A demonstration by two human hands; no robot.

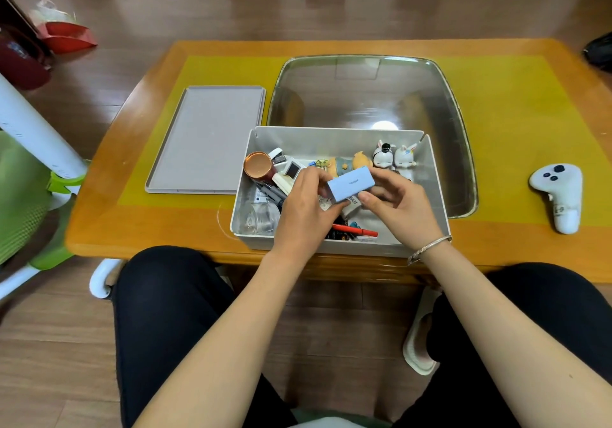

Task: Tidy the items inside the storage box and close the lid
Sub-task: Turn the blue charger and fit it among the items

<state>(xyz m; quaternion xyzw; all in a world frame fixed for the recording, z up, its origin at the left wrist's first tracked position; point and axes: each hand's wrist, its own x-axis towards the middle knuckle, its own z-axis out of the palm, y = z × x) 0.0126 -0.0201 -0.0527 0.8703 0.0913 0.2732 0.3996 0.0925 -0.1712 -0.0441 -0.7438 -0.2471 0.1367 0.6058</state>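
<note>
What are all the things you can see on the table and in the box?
storage box: 1, pale grey, open, table's near edge
lid: 1, grey, flat on table, left of box
tray: 1, silvery, behind box
game controller: 1, white, table's right side
table: 1, orange wood, yellow mat on top
copper-topped cylinder: 1, box's far left
bunny figurines: 2, white, box's far right corner
doll: 1, orange and blue, lying by far wall
clear glass: 1, box's near left
red pen: 1, box's near side
blue block: 1, light blue, held over box
left hand: grip on block
right hand: grip on block, bracelet on wrist
</note>
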